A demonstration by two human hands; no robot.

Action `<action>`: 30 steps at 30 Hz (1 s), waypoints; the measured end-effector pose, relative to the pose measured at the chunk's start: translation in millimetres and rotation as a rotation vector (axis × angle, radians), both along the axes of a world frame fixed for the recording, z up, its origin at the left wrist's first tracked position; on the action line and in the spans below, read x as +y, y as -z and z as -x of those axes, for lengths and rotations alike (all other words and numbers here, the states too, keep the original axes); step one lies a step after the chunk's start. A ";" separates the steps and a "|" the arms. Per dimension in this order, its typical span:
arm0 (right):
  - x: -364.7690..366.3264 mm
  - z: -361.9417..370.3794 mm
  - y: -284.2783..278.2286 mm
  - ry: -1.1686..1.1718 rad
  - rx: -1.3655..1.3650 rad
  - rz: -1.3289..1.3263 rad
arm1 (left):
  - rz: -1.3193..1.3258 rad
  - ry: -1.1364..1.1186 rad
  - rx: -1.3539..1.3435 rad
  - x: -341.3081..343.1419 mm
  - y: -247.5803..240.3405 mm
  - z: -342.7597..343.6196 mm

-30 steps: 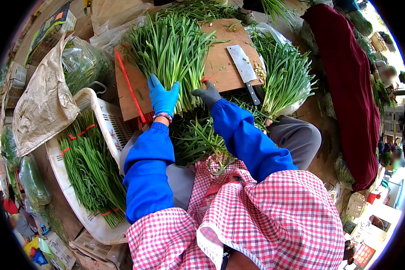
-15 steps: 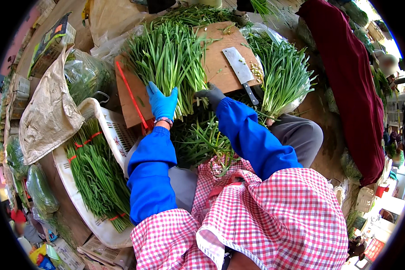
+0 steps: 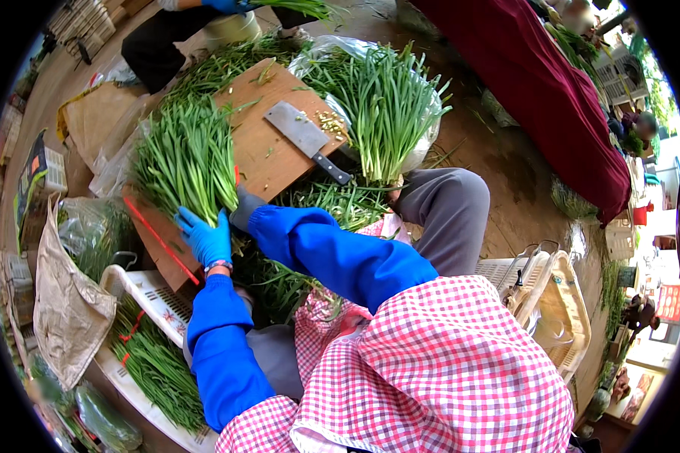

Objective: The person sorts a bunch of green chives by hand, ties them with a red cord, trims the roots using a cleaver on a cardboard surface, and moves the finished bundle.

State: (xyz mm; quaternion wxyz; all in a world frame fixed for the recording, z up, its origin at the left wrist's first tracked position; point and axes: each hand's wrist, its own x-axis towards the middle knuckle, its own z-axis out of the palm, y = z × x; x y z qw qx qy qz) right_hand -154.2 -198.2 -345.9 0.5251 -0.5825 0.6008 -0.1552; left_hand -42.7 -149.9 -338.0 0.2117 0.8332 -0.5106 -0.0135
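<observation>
Bundle of long green leaves [image 3: 185,155]: on the left part of a brown board [image 3: 261,140], fanned out at the far leaf tips, gathered at the pale stem ends between both hands.
Left hand [image 3: 206,235]: in a blue glove, set against the near left of the stem ends; half open, with thumb held apart from the fingers.
Right hand [image 3: 245,210]: in a dark grey glove, at the right of the same stem ends, very near the left hand; partly hidden, so impossible to tell whether wide or narrow.
Red strips: one long strip [image 3: 159,238] along the near left of the board; a short bit of red [image 3: 237,175] just beside the bundle, above the right hand.
Cleaver [image 3: 298,130]: flat on the board, right of the bundle, with black handle jutting past the near edge.
Chopped pale bits [image 3: 331,122]: scattered beside the blade.
Second heap of greens [image 3: 385,106]: right of the board, on clear plastic [image 3: 434,128].
Loose leaves [image 3: 344,204]: piled below the near edge of the board.
White basket [image 3: 155,291]: at lower left, holding greens [image 3: 159,370] tied with red bands.
Clothing: blue sleeves [image 3: 317,238], grey trousers [image 3: 453,208], red-and-white checked apron [image 3: 446,355].
Top edge: a co-worker's blue-gloved hand [image 3: 227,6] with green leaves [image 3: 298,6].
Upper right: a long dark red cloth [image 3: 536,98].
</observation>
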 end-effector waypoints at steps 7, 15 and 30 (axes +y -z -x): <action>-31.5 39.9 -17.0 0.060 -0.269 -0.158 | -0.147 -0.024 -0.024 -5.1 -0.9 7.9; -62.8 180.9 -162.0 0.223 -0.788 -0.197 | -0.113 -0.060 -0.024 -4.7 -3.1 10.9; -54.4 342.8 79.1 0.946 -0.329 0.232 | -0.132 -0.004 0.091 -5.7 -7.8 4.6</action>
